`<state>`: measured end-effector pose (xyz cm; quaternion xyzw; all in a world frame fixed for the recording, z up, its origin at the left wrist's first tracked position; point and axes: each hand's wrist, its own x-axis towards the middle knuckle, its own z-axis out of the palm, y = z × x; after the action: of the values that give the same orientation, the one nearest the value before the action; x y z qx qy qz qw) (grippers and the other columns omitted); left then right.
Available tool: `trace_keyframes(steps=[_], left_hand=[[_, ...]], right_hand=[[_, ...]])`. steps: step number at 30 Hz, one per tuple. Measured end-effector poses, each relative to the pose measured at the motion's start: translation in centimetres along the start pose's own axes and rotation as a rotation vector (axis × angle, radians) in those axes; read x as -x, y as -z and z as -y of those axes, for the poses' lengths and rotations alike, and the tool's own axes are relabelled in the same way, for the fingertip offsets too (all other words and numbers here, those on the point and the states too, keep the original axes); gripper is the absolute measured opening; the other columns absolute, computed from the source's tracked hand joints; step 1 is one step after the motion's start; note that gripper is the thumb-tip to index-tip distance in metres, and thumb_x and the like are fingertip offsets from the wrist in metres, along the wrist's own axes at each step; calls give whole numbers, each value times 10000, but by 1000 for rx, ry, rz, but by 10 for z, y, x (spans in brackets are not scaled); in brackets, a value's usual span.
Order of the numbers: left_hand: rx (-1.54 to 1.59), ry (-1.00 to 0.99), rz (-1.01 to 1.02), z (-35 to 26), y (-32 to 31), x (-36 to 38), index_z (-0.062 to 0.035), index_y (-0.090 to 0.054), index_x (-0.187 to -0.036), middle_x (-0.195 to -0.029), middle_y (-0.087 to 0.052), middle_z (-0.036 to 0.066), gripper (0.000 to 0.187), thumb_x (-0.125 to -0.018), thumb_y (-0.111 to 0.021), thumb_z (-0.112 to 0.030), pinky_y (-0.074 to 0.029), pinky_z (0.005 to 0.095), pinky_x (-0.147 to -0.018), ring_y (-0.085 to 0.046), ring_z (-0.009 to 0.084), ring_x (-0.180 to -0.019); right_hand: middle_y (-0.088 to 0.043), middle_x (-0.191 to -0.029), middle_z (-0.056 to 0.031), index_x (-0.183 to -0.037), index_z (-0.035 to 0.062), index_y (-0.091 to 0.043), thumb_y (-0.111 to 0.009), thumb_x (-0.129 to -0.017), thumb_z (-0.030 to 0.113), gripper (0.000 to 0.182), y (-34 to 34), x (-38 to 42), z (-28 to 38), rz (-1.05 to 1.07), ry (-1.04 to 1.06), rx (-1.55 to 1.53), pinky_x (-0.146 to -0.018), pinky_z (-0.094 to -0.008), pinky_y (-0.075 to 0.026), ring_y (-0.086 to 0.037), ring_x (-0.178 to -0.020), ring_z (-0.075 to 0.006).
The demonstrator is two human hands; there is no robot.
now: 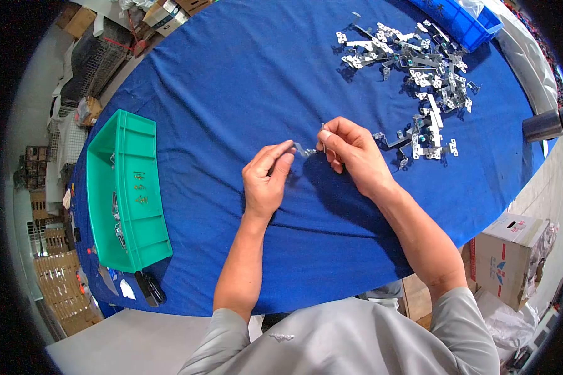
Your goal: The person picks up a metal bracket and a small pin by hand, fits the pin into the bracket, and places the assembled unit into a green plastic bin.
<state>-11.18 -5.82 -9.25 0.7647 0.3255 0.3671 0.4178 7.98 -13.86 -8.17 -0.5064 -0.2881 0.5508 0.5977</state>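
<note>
Between my two hands, just above the blue cloth, is a small shiny metal bracket [304,150]. My left hand [266,178] pinches its left end between thumb and fingers. At its other end, my right hand [351,153] has thumb and forefinger closed on the part; the fingers hide much of that end. To the right of my right hand lies a loose heap of similar metal brackets [433,112], spread toward the far side of the table.
A green bin [147,234] with some metal pieces inside stands at the left. A blue bin [478,31] sits at the far right, and a metal flask [547,125] lies by the right edge. A cardboard box [503,256] is beside the table, below right.
</note>
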Motion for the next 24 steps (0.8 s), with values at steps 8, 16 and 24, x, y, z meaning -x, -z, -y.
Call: trace_keyframes(steps=[8,16,24], left_hand=[[245,214,-108,8,0,3,2,-718,-1230,-989,-740,67,264,-1041,-651,-169,-468,188,-516,-586,41,-682],[213,174,-59,7,1,4,0,-716,-1246,-1029,-733,71,272,-1034,-660,-162,-485,188,-536,-598,49,-710],[20,-136,-46,7,4,-2,-5,-747,-1197,-1125,-735,104,235,-981,-700,-85,-540,272,-840,-678,157,-946]], right_hand=[[-674,-798,2,-996,-3,-704,-643,-1016,212,224,-1,2,-6,110,75,326,-610,-268,-460,-565,-692,-63],[-665,-733,-38,-973,-6,-712,-655,-990,222,236,-1,1,-9,84,104,411,-610,-299,-465,-582,-681,-79],[-662,-741,-49,-986,-9,-692,-645,-990,194,209,-2,3,-4,69,41,436,-590,-296,-502,-621,-675,-105]])
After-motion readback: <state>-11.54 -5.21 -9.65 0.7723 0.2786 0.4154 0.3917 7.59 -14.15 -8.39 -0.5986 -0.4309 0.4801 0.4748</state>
